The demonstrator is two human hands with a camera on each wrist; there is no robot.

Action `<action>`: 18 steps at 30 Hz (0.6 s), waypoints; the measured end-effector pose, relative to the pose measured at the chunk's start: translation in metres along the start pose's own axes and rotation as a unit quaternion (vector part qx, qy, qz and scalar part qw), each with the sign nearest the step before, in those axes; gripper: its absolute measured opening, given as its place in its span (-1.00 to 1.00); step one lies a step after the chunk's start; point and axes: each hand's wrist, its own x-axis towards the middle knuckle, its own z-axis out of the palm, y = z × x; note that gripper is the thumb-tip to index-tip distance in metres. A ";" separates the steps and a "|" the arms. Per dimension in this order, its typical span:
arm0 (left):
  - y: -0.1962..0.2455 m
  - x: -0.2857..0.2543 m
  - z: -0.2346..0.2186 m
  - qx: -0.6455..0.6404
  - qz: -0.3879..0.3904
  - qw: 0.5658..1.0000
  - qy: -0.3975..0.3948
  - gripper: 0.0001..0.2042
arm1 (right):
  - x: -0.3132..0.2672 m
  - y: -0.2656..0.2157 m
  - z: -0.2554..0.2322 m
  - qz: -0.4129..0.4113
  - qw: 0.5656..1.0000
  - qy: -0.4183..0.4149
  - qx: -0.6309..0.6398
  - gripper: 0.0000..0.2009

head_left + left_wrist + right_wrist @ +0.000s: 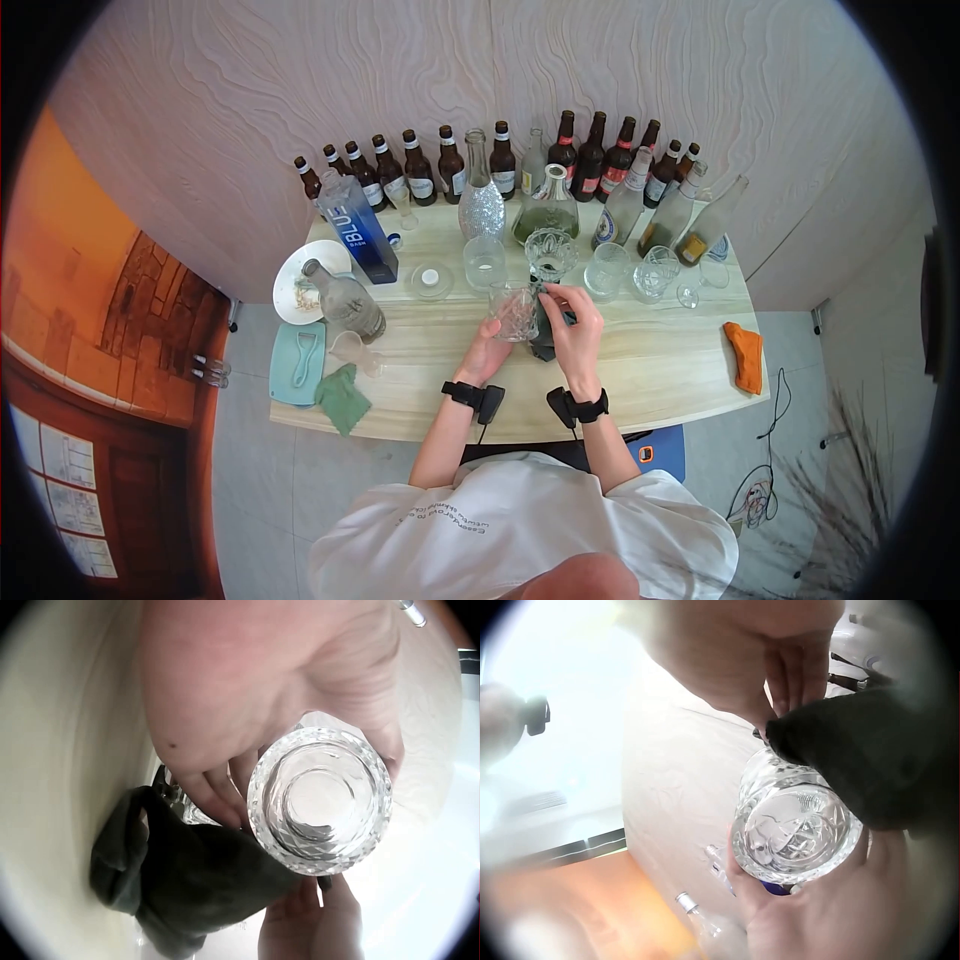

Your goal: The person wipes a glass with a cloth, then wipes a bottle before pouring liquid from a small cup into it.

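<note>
Left forearm (437, 442) and right forearm (608, 445) both reach forward, angled inward toward each other. Left hand (488, 350): palm turned in, thumb (388, 746) on one side, fingers (217, 791) curled round from the other, gripping. Right hand (577, 330): just beside the left, back of hand uppermost, fingers bent downward, thumb and fingertips pinching. Right wrist (583, 388) raised in line with the forearm.

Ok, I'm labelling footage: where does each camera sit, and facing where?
On the head: facing forward and down at the table; left hand, right hand and shirt show.
On the left wrist: facing the glass; left hand above, right hand below.
On the right wrist: facing the same glass; right hand above, left below.
Both wrist views share the glass and dark cloth.
</note>
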 end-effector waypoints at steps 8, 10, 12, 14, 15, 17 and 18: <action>0.006 0.003 0.001 -0.048 0.012 0.998 0.025 -0.09 | -0.023 -0.001 0.001 -0.025 0.992 -0.122 -0.007 -0.83; -0.001 0.000 -0.002 -0.007 0.030 0.998 0.046 -0.10 | -0.025 -0.002 0.002 -0.029 0.993 -0.117 -0.012 -0.83; 0.003 0.000 0.001 0.009 0.014 1.000 0.024 -0.08 | -0.021 -0.002 0.002 -0.031 0.994 -0.101 -0.013 -0.83; 0.005 0.001 0.003 0.025 0.002 1.000 0.005 -0.05 | -0.013 -0.004 -0.001 -0.015 0.997 -0.074 -0.011 -0.84; 0.003 0.003 0.000 0.034 -0.002 0.999 -0.003 -0.03 | -0.008 -0.004 -0.001 -0.008 0.998 -0.061 -0.010 -0.84; 0.002 0.003 0.000 0.045 -0.005 0.999 -0.014 -0.01 | -0.002 0.000 -0.002 -0.003 0.999 -0.045 -0.003 -0.85; 0.001 0.002 -0.001 0.047 -0.004 0.999 -0.017 0.00 | 0.001 0.000 -0.002 0.000 0.999 -0.038 -0.002 -0.84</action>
